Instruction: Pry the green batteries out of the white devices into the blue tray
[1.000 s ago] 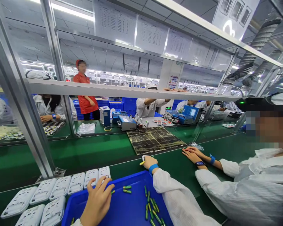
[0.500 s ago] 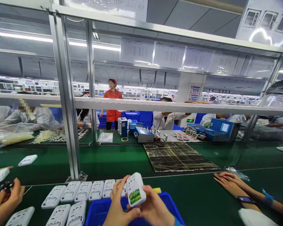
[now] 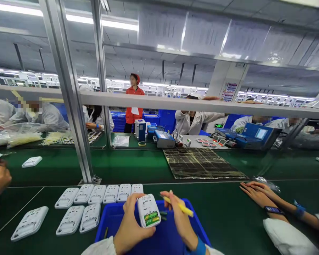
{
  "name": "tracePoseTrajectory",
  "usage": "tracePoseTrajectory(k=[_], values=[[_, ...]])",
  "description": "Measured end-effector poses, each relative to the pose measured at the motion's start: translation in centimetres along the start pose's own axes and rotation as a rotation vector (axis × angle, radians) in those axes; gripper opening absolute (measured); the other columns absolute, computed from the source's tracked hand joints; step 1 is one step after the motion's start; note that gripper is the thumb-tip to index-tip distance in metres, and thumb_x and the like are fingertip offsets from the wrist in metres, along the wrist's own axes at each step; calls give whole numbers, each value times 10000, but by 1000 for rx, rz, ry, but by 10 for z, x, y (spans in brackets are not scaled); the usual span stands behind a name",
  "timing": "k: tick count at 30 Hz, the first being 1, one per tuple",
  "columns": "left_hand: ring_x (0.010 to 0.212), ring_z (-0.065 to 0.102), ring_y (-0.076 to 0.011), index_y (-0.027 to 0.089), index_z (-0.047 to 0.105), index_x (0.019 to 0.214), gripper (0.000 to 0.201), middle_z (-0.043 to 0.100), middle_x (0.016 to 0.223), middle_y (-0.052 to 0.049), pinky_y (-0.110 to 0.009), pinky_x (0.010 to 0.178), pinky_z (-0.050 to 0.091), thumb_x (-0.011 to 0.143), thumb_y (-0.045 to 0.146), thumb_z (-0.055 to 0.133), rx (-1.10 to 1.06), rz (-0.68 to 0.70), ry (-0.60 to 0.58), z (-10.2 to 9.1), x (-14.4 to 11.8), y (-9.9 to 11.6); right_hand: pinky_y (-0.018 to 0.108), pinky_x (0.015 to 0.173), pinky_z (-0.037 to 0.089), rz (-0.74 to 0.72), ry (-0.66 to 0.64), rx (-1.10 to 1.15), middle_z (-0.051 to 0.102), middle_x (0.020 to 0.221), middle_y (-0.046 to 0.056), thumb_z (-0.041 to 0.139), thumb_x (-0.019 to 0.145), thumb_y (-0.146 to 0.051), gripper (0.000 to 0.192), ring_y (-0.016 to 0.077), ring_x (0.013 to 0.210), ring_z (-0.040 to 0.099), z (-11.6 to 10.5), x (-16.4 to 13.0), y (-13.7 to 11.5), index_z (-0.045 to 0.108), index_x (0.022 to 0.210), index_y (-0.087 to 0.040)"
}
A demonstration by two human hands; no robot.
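My left hand (image 3: 129, 221) grips a white plastic device (image 3: 146, 205) by its edges, back side facing me. Two green batteries (image 3: 151, 218) lie side by side in its open compartment. Just right of the device, my right hand (image 3: 179, 217) has its fingers closed round a yellow pen-like tool (image 3: 184, 208); I cannot tell its exact kind. Both hands are above a blue bin (image 3: 199, 230), in which a few dark green pieces show. Left of the bin, several similar white devices (image 3: 70, 219) lie on the green table in two rows.
A metal post (image 3: 74, 106) rises behind the devices. At the left edge is a co-worker's hand (image 3: 0, 179). Another person's hands (image 3: 257, 198) rest on the table at right. A dark sheet (image 3: 202, 163) and blue instruments (image 3: 163, 139) lie beyond.
My right hand has let go of the device's edge and moved right, with the yellow tool still in it. My left hand alone holds the device. The camera has tilted down.
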State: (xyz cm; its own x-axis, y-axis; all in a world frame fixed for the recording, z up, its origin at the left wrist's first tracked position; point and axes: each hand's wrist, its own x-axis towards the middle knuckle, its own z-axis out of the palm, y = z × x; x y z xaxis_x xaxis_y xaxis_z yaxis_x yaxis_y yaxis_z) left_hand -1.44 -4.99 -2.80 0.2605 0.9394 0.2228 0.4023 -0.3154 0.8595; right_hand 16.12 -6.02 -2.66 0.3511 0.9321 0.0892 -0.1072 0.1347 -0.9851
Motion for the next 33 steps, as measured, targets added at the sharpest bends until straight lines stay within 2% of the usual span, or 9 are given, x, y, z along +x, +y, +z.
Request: tracePoseTrajectory(k=[2, 4, 7, 13, 18, 22, 30, 33], values=[[1261, 349, -321, 239, 436, 1172, 732, 428, 1289, -94, -493, 1066, 279, 490, 142, 684, 56, 17, -62, 0, -2, 4, 247, 487, 332, -1, -47, 37, 527, 498, 7, 611, 767, -577, 430, 123, 497, 442, -5, 0, -5, 696, 662, -169], [1331, 232, -340, 250, 422, 1190, 760, 395, 1329, -93, -517, 1088, 210, 484, 147, 683, 98, 46, -131, 2, -3, 6, 228, 391, 229, 82, -142, 121, 475, 399, -24, 644, 736, -564, 417, 84, 371, 340, -5, -2, -9, 641, 616, -164], [1344, 192, -346, 265, 421, 1176, 759, 457, 1275, -74, -524, 1079, 170, 473, 157, 686, 162, 93, -188, 4, -3, 5, 209, 337, 133, 172, -224, 132, 424, 329, -52, 681, 695, -558, 434, 55, 285, 267, -1, -12, -11, 534, 547, -177], [1277, 291, -319, 261, 419, 1136, 718, 508, 1187, -50, -484, 1031, 187, 471, 186, 676, 213, 141, -174, 4, -2, 5, 212, 358, 224, 111, -316, -5, 452, 364, -41, 632, 742, -545, 457, 62, 318, 315, 8, -27, -12, 470, 504, -190], [1157, 405, -286, 254, 426, 1088, 670, 536, 1131, -33, -464, 981, 203, 469, 214, 680, 252, 174, -149, 3, -2, 8, 235, 437, 298, -16, -341, -183, 441, 387, -40, 527, 845, -482, 463, 84, 380, 349, 6, -29, -5, 466, 489, -193], [1066, 455, -270, 232, 431, 1045, 628, 557, 1082, -34, -468, 955, 205, 462, 217, 665, 300, 189, -140, 3, -2, 10, 244, 514, 323, -171, -313, -428, 436, 421, -34, 443, 907, -410, 489, 99, 443, 413, 6, -32, -4, 429, 470, -192], [1013, 496, -260, 231, 453, 1017, 505, 585, 1015, -32, -522, 982, 145, 534, 239, 599, 449, 312, -74, 8, -3, 7, 256, 488, 232, -460, -298, -797, 419, 476, -39, 414, 922, -240, 396, 81, 431, 374, 10, -45, -5, 350, 534, -193], [1023, 496, -272, 224, 455, 1011, 525, 575, 1017, -43, -525, 990, 149, 509, 242, 608, 471, 278, -74, 5, 0, 8, 270, 494, 223, -514, -188, -821, 425, 475, -30, 436, 873, -220, 346, 98, 440, 382, 1, -34, -4, 388, 531, -198]])
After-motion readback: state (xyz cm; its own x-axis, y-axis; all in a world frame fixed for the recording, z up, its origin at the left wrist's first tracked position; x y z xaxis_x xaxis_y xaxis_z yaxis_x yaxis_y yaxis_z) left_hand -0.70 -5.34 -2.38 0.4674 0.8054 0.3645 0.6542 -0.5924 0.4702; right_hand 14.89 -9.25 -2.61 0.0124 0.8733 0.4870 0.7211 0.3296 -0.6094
